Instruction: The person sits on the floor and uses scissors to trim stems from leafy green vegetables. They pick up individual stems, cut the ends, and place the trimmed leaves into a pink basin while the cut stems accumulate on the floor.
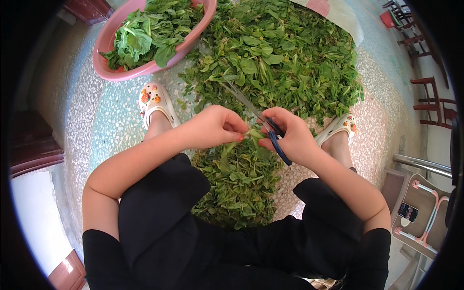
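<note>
My left hand (217, 127) pinches a small green leafy sprig (256, 136) between thumb and fingertips. Opposite it, my right hand (290, 134) holds a pair of scissors (250, 105) with dark blue handles, its blades pointing up and left over the greens. The thumb and a finger of that hand also touch the sprig. Below both hands, between my legs, lies a heap of trimmed-looking leafy greens (235, 185). A much larger pile of leafy greens (282, 61) spreads over the floor beyond my hands.
A pink plastic basin (119, 74) with larger leafy greens stands at the upper left on the terrazzo floor (112, 112). My feet in white clogs (156, 99) flank the piles. Wooden chairs (431, 103) line the right side, near a folding table (417, 217) bearing a phone (408, 212).
</note>
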Demonstrator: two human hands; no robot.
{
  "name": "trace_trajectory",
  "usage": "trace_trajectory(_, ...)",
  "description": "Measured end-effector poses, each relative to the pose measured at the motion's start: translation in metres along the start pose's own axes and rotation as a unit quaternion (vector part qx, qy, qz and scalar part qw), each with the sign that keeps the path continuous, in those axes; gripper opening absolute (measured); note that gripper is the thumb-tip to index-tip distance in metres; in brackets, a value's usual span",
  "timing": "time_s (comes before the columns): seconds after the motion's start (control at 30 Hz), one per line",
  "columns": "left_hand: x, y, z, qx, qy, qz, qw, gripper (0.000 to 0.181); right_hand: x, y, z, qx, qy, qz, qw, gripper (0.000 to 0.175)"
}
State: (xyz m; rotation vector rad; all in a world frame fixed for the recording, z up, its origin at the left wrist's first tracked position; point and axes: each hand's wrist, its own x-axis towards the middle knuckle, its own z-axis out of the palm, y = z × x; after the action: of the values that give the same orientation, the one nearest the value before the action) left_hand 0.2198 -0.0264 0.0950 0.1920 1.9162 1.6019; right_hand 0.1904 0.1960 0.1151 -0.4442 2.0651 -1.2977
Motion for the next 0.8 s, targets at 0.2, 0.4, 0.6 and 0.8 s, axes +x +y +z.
trace_trajectory(0.2,0.0,-0.01,-0.002,0.215,-0.042,0.118,0.969,0.018,0.0,0.007,-0.006,0.012,-0.069,0.004,0.998,0.046)
trace_trajectory(0.4,-0.006,-0.019,0.003,0.3,-0.122,0.177,0.93,0.023,-0.002,0.006,-0.007,0.03,0.007,-0.003,1.0,0.048)
trace_trajectory(0.6,0.001,-0.007,0.019,-0.157,-0.079,-0.074,0.982,0.027,-0.009,-0.002,0.01,-0.024,0.076,-0.017,0.997,0.053)
trace_trajectory(0.8,-0.003,-0.005,0.005,-0.202,-0.106,-0.05,0.972,0.027,-0.004,-0.004,0.001,0.21,0.015,0.031,0.977,0.044)
